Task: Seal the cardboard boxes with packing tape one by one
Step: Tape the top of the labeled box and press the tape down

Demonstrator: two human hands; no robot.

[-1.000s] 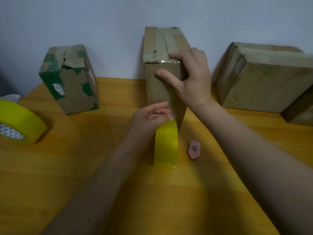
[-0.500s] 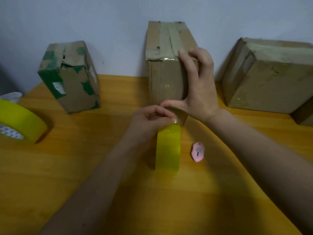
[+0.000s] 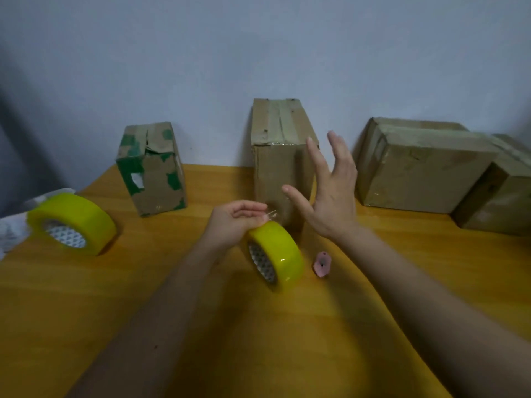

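A tall brown cardboard box (image 3: 280,156) stands upright at the back middle of the table, with clear tape running over its top and down its front. My left hand (image 3: 235,222) grips the top of a yellow tape roll (image 3: 277,255) just in front of the box's foot; a short crinkled strip of tape leads from the roll to the box. My right hand (image 3: 330,191) hovers with spread fingers beside the box's right front edge, apart from it. A small pink cutter (image 3: 321,264) lies right of the roll.
A green-patched box (image 3: 150,170) stands at the back left. Two larger brown boxes (image 3: 422,170) (image 3: 500,196) fill the back right. A second yellow tape roll (image 3: 71,222) lies at the left table edge, with white paper (image 3: 11,225) behind it. The wall is close behind.
My right hand has come off the tall box and spread its fingers. The tape roll has tilted in my left hand, showing its core. The camera has tipped up.
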